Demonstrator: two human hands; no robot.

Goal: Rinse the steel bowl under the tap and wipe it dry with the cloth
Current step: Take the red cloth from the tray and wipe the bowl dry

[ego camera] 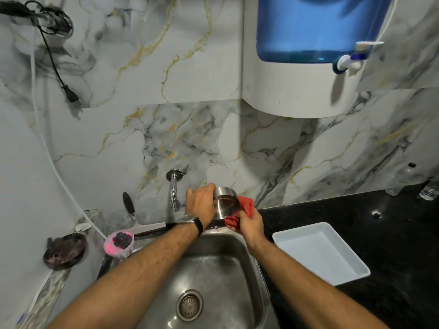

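Marble-walled steel sink (213, 269), far rim: left hand (200, 203) grips shiny steel bowl (225, 203); right hand (251, 225) clutches red cloth (245, 205). Wiping step; next, rotate bowl.

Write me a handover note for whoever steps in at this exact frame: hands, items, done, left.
Left hand: grips the shiny steel bowl, held above the back edge of the steel sink.
Right hand: presses the red cloth against the bowl's right side.
Chrome wall tap: no water visibly running; bowl sits to its right, not under it.
Done: rinsing apparently over, wiping under way.
Left: finish drying; whether the bowl is still wet cannot be told.
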